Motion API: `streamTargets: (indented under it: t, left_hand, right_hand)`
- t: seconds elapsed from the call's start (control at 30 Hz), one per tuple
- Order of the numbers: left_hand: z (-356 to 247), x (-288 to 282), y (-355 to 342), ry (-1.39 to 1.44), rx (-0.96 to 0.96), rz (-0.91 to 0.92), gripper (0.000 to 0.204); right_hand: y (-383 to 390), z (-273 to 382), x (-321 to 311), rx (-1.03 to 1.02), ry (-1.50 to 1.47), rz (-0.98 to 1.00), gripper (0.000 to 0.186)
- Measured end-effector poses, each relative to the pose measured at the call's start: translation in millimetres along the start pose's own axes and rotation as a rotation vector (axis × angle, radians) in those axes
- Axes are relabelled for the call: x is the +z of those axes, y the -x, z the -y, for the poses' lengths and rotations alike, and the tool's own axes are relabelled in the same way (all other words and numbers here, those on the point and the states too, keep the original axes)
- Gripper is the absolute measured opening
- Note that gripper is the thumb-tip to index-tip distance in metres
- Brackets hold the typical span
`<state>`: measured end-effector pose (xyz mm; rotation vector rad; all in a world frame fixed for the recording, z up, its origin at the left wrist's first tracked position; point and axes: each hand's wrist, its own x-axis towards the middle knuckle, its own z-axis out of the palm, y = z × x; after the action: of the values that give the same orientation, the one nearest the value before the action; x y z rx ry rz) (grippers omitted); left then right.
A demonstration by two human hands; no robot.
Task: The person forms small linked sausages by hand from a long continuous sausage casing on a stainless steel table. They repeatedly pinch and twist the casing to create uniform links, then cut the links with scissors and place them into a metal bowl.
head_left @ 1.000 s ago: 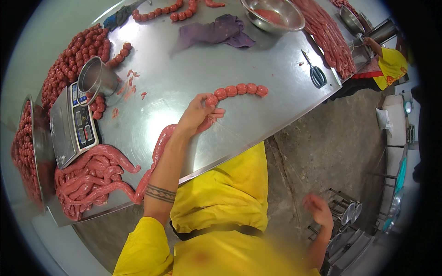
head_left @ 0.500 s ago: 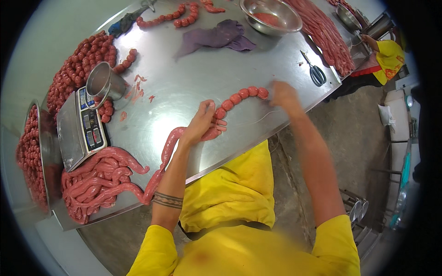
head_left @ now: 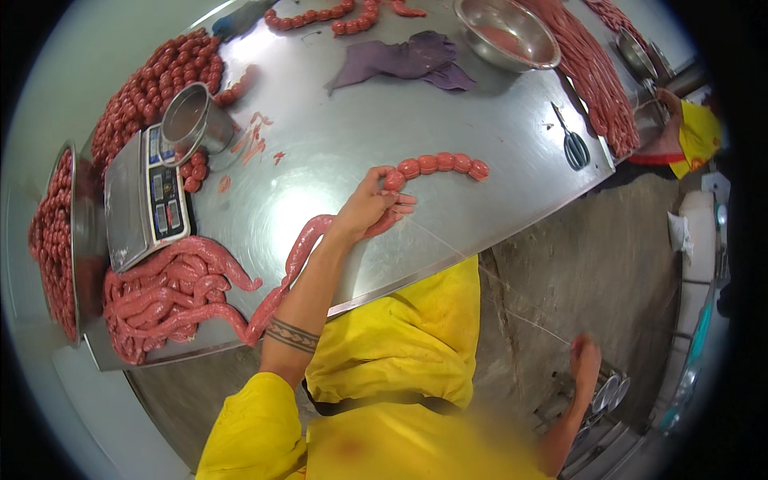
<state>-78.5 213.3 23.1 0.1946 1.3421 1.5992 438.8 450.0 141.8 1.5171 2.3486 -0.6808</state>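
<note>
My left hand grips a string of sausage on the metal table, between its tied and untied parts. Beyond the fingers, a short row of round tied links curves off to the right. The untied sausage casing runs from under this hand back along the forearm to a coiled heap of filled sausage at the near left. A thin white twine stretches from beside my left hand over the table edge to my right hand. That hand is low at the right, off the table, its fingers closed on the twine.
A scale and a metal pot stand at left, beside a pile of linked sausages. Scissors, a purple cloth and a steel bowl lie farther off. Another person's hand shows at far right.
My right hand has swung from the end of the links down and toward me, off the table, drawing the twine long. My left hand still grips the sausage. The whole view has shifted slightly.
</note>
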Motion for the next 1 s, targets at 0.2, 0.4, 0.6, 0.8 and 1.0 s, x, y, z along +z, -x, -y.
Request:
streamTargets:
  t: [0.2, 0.4, 0.6, 0.8, 1.0]
  left_hand:
    - [2.8, 22.2, -3.0, -0.074, 0.035, -0.047, 0.059]
    - [14.3, 17.4, 46.2, -0.894, 0.699, -0.365, 0.063]
    - [77.9, -80.1, 259.3, -1.313, 0.353, -0.855, 0.056]
    - [65.7, -135.1, 333.5, -1.488, -0.235, -0.603, 0.022]
    - [-86.8, -124.5, 300.2, -0.993, 0.508, -0.88, 0.008]
  right_hand:
    - [-28.0, -125.4, 63.2, 0.191, -0.73, 0.285, 0.02]
    - [-100.9, -209.3, 64.0, 0.011, -1.471, -0.063, 0.033]
    - [-167.4, -213.2, -4.3, 0.371, -0.228, 0.016, 0.049]
    - [-249.4, 122.4, 56.2, -0.84, -0.32, -0.313, 0.055]
    - [-264.1, 350.7, 97.4, -0.961, 0.172, -0.405, 0.04]
